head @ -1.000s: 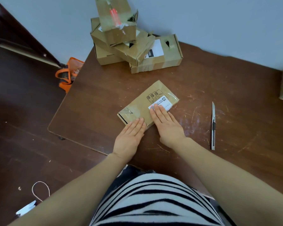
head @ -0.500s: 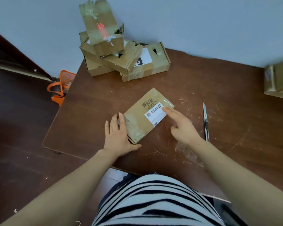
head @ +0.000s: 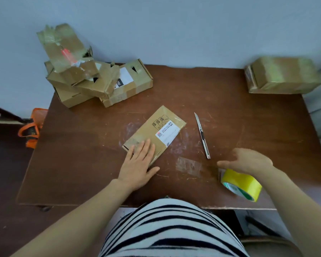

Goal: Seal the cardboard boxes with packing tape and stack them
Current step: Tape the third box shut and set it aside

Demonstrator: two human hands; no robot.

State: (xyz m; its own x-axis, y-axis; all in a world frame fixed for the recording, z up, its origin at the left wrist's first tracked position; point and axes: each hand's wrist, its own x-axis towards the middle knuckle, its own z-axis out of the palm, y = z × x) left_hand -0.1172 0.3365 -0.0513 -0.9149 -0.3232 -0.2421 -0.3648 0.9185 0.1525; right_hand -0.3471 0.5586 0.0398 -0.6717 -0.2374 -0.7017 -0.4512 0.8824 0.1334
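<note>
Currently the left hand [head: 139,164] is lying flat, its fingers [head: 146,148] straight and close together, and is pressing on the near end of the flat cardboard box [head: 152,127]. It is gripping nothing; the thumb is spreading out onto the brown table [head: 82,145] just beside the box edge. The box is lying skewed, running away from those fingertips toward the far right, and a white label [head: 168,134] is showing just beyond and right of them. The right hand [head: 248,160] is hovering, motion-blurred, with fingers loosely spread and slightly bent and nothing pinched between them. A yellow roll of packing tape [head: 243,184] is sitting directly below its palm and wrist, on the near side of the fingers; whether the palm is touching the roll I cannot tell. A utility knife [head: 202,136] is lying just beyond the right fingertips, between them and the box, touching neither. A strip of clear tape [head: 188,164] is sticking to the tabletop between the two hands, beside the right thumb. Well beyond the left fingertips, a loose stack of cardboard boxes [head: 93,78] is leaning against the wall at the far left corner, the topmost one tilting. Well beyond the right fingers, another taped box [head: 282,75] is sitting at the far right corner, blurred. An orange bag [head: 32,128] is resting on the floor, off the table's left edge.
</note>
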